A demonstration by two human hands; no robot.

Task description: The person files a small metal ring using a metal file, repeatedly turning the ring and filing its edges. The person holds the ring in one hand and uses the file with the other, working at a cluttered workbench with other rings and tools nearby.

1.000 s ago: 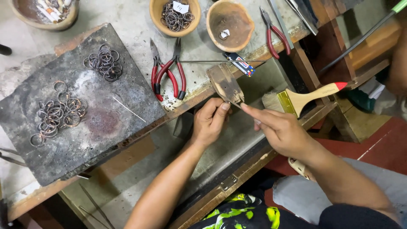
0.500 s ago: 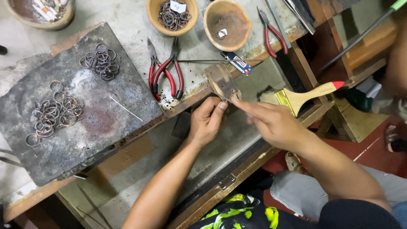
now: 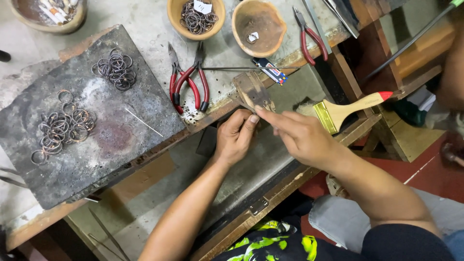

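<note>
My left hand (image 3: pixel 237 137) and my right hand (image 3: pixel 297 135) meet at the tip of a worn wooden bench peg (image 3: pixel 250 91) that juts from the bench edge. Fingertips of both hands pinch together just below the peg; whatever small thing sits between them is too small to make out. Two red-handled pliers (image 3: pixel 186 84) lie on the bench just left of the peg. A paintbrush (image 3: pixel 345 110) with a wooden handle and red tip lies to the right of my right hand.
A dark slab (image 3: pixel 116 140) on the left bears two heaps of metal rings (image 3: pixel 63 126) (image 3: pixel 116 70) and a thin wire. At the back stand a bowl of rings (image 3: pixel 195 17), a near-empty clay bowl (image 3: pixel 256 21), another pair of red pliers (image 3: pixel 309 36). A catch tray (image 3: pixel 251 169) hangs below.
Both hands stay at the peg; my right hand has shifted slightly, its forefinger now stretched toward my left thumb. The view has drifted a little.
</note>
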